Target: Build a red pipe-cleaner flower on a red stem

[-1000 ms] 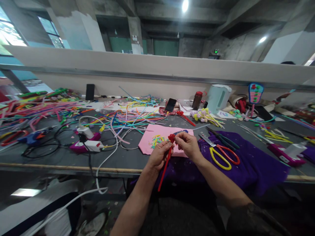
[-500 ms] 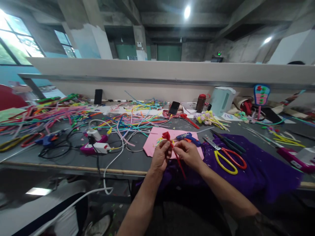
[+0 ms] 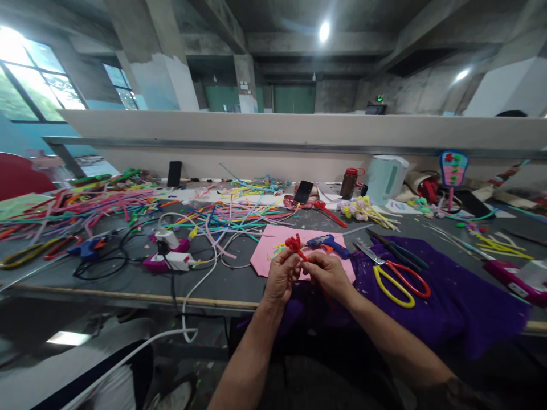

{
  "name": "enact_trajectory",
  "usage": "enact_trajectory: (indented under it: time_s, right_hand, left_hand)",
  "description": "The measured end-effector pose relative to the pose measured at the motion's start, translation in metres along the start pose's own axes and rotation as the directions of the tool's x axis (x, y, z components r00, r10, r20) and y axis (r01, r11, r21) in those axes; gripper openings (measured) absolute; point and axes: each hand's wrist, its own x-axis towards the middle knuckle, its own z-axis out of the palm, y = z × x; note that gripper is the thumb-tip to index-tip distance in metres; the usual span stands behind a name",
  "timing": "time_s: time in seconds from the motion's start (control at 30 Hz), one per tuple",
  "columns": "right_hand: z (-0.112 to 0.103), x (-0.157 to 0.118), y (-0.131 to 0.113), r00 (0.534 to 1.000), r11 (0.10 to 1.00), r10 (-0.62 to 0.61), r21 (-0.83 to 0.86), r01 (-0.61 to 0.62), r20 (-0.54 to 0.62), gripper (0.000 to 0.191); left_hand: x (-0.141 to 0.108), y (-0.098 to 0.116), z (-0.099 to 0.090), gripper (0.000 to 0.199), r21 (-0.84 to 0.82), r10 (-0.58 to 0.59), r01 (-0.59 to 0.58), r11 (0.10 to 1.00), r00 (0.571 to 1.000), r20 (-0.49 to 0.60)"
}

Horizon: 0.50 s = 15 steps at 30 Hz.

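Observation:
My left hand (image 3: 282, 278) is closed around the base of a red pipe-cleaner flower (image 3: 293, 243), whose looped head stands up above the fingertips. Close beside it, my right hand (image 3: 328, 274) pinches the red pipe cleaner just below the flower head. Both hands are over a pink sheet (image 3: 261, 259) at the table's front edge. Just beyond my right hand a blue and orange glue gun (image 3: 332, 245) lies on that sheet. Scissors with a yellow and a red handle (image 3: 395, 287) rest on purple cloth (image 3: 461, 307) to the right. The fingers hide much of the stem.
Loose coloured pipe cleaners (image 3: 98, 205) cover the left and middle of the table. A power strip (image 3: 171, 261) with white cables stands left of the pink sheet. Behind are a phone (image 3: 303, 192), a brown bottle (image 3: 349, 183) and a pale green jug (image 3: 387, 179). Dark pliers (image 3: 399, 250) lie beside the scissors.
The red flower has turned, so its separate loops now show. My right fingers have come closer to its base. The hanging red strand shows less than before.

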Motion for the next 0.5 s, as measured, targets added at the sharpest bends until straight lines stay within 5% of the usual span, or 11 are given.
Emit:
enact_trajectory:
  time_s: [0.5]
  right_hand:
    - [0.0023, -0.0017, 0.0032, 0.997, 0.999, 0.052, 0.006, -0.052, 0.062, 0.021]
  left_hand:
    - [0.0016, -0.0057, -0.0014, 0.033, 0.002, 0.119, -0.12, 0.993, 0.99, -0.076]
